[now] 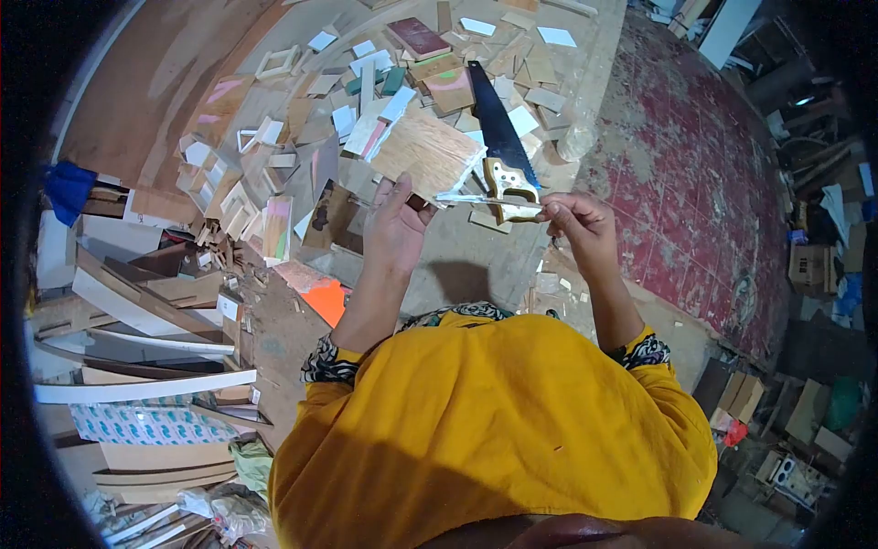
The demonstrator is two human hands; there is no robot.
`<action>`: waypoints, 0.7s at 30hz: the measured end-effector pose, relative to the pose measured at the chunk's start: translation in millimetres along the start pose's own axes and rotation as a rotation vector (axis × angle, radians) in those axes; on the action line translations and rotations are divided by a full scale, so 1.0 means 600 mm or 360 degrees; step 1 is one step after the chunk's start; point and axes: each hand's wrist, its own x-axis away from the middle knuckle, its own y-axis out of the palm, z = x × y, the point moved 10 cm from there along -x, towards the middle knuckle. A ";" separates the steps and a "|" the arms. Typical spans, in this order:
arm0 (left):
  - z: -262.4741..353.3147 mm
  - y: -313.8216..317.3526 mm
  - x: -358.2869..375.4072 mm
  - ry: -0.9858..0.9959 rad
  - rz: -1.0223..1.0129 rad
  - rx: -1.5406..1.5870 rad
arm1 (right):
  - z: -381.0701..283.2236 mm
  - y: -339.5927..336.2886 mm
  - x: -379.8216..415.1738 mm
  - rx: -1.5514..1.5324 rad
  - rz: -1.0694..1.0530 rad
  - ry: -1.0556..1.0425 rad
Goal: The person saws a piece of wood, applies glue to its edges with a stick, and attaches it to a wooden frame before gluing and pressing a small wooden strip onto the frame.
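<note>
My left hand (pixel 400 224) is closed on a small dark brown piece (pixel 418 202), mostly hidden by thumb and fingers. Its thumb overlaps the near edge of a pale wooden board (pixel 428 146), which has white smears along its sides. My right hand (pixel 583 224) pinches the right end of a thin stick-like tool (pixel 476 199); I cannot tell its exact kind. The whitish tip points left and reaches close to the left fingers. Behind the tool lies a handsaw (pixel 498 123), its dark blade pointing away and its light wooden handle close to my right hand.
Many wood offcuts (pixel 448 87) and white-faced blocks (pixel 206 165) cover the worktable around the board. A dark red block (pixel 418 38) sits at the back. Stacked boards and strips (pixel 146 393) stand at left. To the right is a worn red surface (pixel 681 183); a cardboard box (pixel 810 265) lies beyond.
</note>
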 end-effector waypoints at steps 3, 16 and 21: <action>0.005 -0.001 0.004 0.0004 -0.0033 0.0021 | 0.023 0.002 0.006 -0.0031 0.0031 0.0106; 0.004 -0.004 0.012 -0.0011 0.0032 0.0088 | 0.035 -0.004 0.008 -0.0157 0.0033 0.0191; 0.006 0.009 0.018 -0.0037 0.0000 0.0109 | 0.035 -0.061 -0.003 -0.0162 0.0353 0.0043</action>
